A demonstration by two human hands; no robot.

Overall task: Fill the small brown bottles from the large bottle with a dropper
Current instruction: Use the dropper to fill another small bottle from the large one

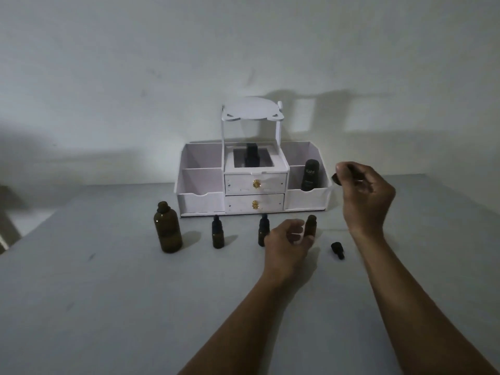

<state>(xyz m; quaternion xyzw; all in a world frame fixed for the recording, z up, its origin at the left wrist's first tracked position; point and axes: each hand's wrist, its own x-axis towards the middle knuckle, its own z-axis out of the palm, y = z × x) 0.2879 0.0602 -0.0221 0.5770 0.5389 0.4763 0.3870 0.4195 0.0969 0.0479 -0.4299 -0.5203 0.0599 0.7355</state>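
Observation:
The large brown bottle [167, 230] stands uncapped at the left of the table. To its right stand two small brown bottles with black caps [217, 232] [262, 230]. My left hand [287, 242] curls around a third small brown bottle [310, 226], which is uncapped, with my thumb against it. My right hand [365, 197] is raised above and to the right, pinching the dropper [336, 177] by its dark bulb; its clear tube slants down towards the organiser's right end. A black cap [338, 250] lies on the table right of my left hand.
A white desk organiser [205, 203] with two gold-knobbed drawers stands against the wall behind the bottles. It holds a dark tube [310, 174] in its right compartment and a dark bottle [250, 155] in the middle. The grey table [108, 307] stretches towards me.

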